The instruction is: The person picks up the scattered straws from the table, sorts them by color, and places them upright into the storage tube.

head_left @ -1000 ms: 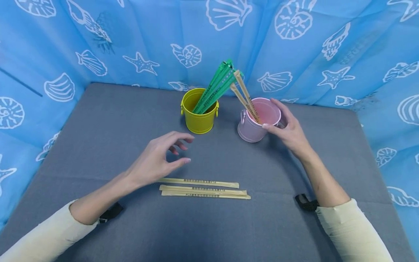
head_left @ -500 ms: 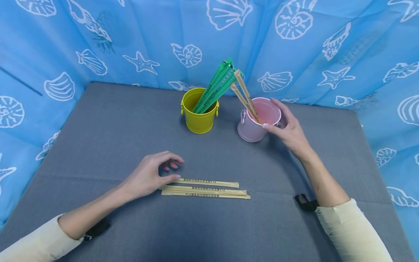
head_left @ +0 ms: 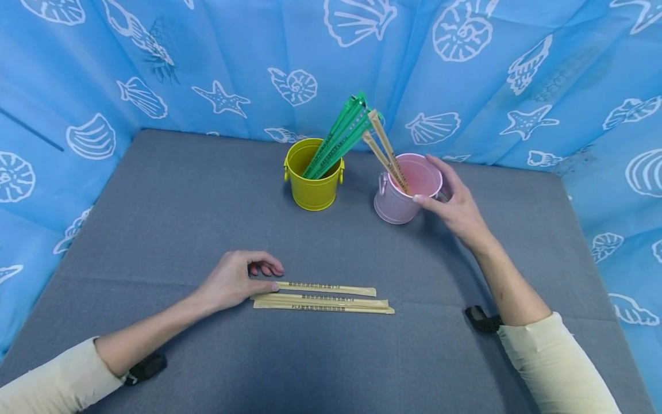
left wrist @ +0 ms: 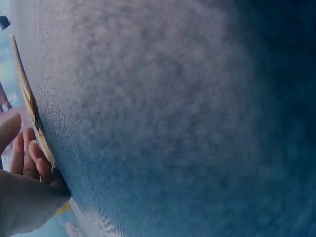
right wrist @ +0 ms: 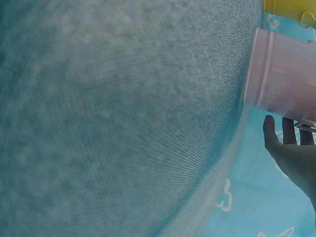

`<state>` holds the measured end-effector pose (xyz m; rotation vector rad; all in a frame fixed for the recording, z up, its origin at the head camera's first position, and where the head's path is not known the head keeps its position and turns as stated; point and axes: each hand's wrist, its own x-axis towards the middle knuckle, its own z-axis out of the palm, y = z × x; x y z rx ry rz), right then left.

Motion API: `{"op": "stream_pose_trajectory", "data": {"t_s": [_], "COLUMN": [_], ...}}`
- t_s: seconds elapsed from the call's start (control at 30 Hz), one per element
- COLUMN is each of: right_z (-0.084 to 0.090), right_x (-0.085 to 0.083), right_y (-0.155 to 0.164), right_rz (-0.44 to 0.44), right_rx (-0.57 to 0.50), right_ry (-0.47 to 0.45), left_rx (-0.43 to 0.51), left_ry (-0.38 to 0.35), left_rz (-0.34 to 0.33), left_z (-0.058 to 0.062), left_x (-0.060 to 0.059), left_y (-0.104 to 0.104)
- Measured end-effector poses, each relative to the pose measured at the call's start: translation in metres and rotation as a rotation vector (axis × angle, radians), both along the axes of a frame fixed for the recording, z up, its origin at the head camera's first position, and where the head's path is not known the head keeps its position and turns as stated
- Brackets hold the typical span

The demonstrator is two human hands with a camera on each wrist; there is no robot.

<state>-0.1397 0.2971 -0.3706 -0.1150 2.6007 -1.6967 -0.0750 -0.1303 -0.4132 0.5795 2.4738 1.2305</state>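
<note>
Grey felt table (head_left: 170, 218), blue seashell curtain (head_left: 517, 86) behind

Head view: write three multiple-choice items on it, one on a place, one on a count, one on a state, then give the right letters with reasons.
1. Where do the green sticks stand?
A. in the yellow bucket
B. in the pink bucket
C. flat on the table

2. How many tan wrapped sticks lie on the table?
A. one
B. three
C. six

3. What is the right hand doing?
A. resting flat on the table
B. lifting a green stick
C. holding the pink bucket

Answers:
1. A: the green sticks lean out of the yellow bucket.
2. B: three tan wrapped sticks lie side by side on the table, the left hand at their left ends.
3. C: the right hand wraps the rim and side of the pink bucket.
</note>
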Motion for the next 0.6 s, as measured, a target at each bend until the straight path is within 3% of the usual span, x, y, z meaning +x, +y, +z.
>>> {"op": "stream_pose_trajectory", "data": {"t_s": [0.33,0.47,0.6], "right_z": [0.0015,0.0008,-0.0006], "right_x": [0.0003,0.0002,0.0004], "right_y": [-0.0003,-0.0002,-0.0002], "right_rz": [-0.004,-0.005,-0.003], "right_rx": [-0.002,0.003,-0.002], "right_ry": [-0.017,-0.015,-0.012], "left_rx": [-0.079,-0.054,0.03], "left_ry": [0.059,0.041,-0.008], "left_rz": [-0.003,-0.007,-0.017], "left_z": [-0.0038,-0.0025,0.0012], "left_x": [0.0004,0.0,-0.0005], "left_y": [0.0063,0.0076,0.0079]}}
